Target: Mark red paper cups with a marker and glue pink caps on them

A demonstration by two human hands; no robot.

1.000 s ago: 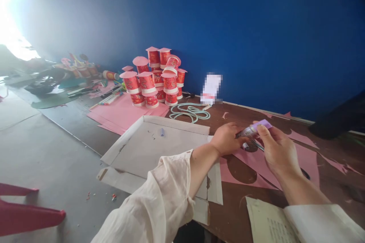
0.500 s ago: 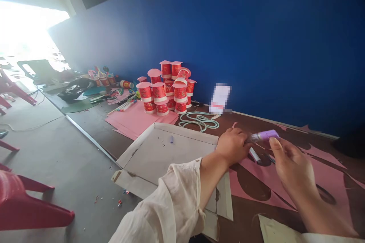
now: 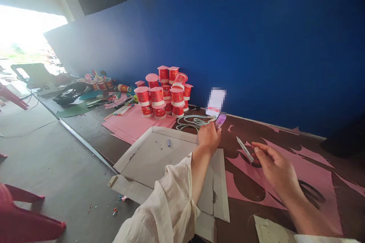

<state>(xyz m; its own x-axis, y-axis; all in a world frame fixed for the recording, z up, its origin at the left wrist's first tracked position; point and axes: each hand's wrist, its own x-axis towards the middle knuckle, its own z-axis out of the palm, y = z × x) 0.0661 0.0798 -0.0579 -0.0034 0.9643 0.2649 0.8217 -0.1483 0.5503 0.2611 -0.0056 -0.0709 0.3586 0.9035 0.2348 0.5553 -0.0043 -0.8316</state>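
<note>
My left hand (image 3: 209,137) is closed around a small tube with a purple cap (image 3: 220,120), held up over the far edge of a flattened cardboard sheet (image 3: 159,157). My right hand (image 3: 275,168) hovers over pink paper with round cut-outs (image 3: 285,174); its fingers are loosely curled, and a white pen (image 3: 244,149) sticks out from its fingertips. Both arms wear cream sleeves.
A stack of red paper cups with pink lids (image 3: 164,91) stands on pink sheets (image 3: 134,121) by the blue wall. A coiled pale green cord (image 3: 194,121) lies beside them. Craft clutter (image 3: 97,87) sits farther left. A red plastic chair (image 3: 19,216) is on the floor at lower left.
My hands have come apart: the left has carried the purple-capped tube leftward and up, away from the right hand. The right hand stays over the pink paper. The view has tilted up slightly.
</note>
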